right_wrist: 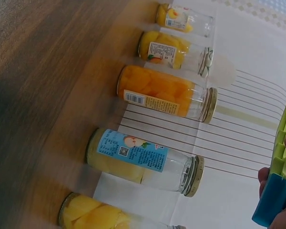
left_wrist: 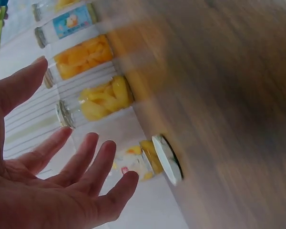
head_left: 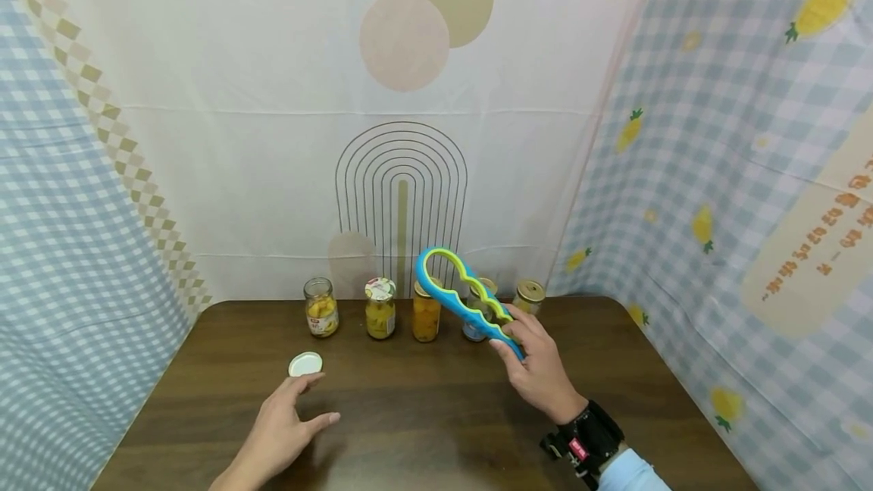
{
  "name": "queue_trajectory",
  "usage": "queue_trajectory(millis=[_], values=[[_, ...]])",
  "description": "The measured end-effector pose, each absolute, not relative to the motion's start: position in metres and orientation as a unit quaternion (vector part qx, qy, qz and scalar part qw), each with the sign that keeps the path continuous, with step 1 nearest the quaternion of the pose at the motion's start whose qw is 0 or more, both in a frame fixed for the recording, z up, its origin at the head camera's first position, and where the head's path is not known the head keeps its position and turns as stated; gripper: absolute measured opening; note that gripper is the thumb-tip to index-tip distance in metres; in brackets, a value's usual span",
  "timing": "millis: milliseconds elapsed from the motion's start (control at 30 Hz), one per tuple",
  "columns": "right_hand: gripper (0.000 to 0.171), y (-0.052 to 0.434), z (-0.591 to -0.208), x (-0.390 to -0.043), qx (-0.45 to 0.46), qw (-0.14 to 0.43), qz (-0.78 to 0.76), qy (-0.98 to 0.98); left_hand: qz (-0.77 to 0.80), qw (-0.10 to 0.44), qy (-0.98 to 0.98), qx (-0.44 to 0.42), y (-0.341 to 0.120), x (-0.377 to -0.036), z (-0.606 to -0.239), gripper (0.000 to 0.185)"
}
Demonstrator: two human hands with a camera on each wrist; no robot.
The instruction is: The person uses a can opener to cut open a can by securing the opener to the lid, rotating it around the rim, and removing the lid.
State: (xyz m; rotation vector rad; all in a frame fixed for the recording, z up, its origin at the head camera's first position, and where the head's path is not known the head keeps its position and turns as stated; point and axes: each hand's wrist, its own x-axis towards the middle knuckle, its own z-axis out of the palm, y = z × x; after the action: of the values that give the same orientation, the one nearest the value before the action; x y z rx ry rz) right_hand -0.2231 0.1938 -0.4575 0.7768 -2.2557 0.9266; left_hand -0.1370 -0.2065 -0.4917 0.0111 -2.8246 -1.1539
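The right hand (head_left: 539, 370) grips the lower end of a blue and green jar opener (head_left: 458, 295), fingers curled round its handle, and holds it tilted up and to the left above the back of the table (head_left: 436, 430), its big loop in front of the row of jars. The left hand (head_left: 283, 426) rests near the front left of the table, palm down with fingers relaxed and spread, holding nothing; its fingertips lie just beside a loose white lid (head_left: 305, 364), and whether they touch it cannot be told.

Five jars stand in a row along the back edge of the table. From the left: an open jar (head_left: 321, 308) without a lid, a jar with a printed cap (head_left: 380, 308), an orange-filled jar (head_left: 426, 314), then a blue-labelled jar (head_left: 475, 317) and a gold-capped jar (head_left: 528, 296), both partly hidden behind the opener in the head view.

The right wrist view shows what the head view hides: the blue-labelled jar (right_wrist: 143, 162) in full, with its pale fruit and gold cap. The left wrist view shows the left hand's open palm (left_wrist: 47, 191), with the white lid (left_wrist: 167, 160) on the table in front of the open jar.
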Motion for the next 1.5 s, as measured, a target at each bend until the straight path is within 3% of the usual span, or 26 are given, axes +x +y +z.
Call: queue_trajectory(millis=[333,500,733,1033,1500], values=[[0.017,0.196,-0.456,-0.224,0.283,0.292,0.351,-0.843,-0.440,0.024,-0.898,0.004,-0.193,-0.147,-0.482,0.067],[0.018,0.198,-0.456,-0.223,0.280,0.297,0.353,-0.842,-0.486,0.008,-0.874,0.022,-0.181,-0.160,-0.483,0.074],[0.018,0.199,-0.459,-0.223,0.278,0.302,0.358,-0.839,-0.483,0.003,-0.875,0.034,-0.162,-0.186,-0.488,0.083],[0.018,0.199,-0.464,-0.220,0.270,0.303,0.362,-0.839,-0.495,-0.016,-0.867,0.058,-0.150,-0.231,-0.503,0.074],[0.018,0.200,-0.467,-0.217,0.271,0.312,0.370,-0.832,-0.524,-0.009,-0.849,0.066,-0.142,-0.284,-0.520,0.089]])
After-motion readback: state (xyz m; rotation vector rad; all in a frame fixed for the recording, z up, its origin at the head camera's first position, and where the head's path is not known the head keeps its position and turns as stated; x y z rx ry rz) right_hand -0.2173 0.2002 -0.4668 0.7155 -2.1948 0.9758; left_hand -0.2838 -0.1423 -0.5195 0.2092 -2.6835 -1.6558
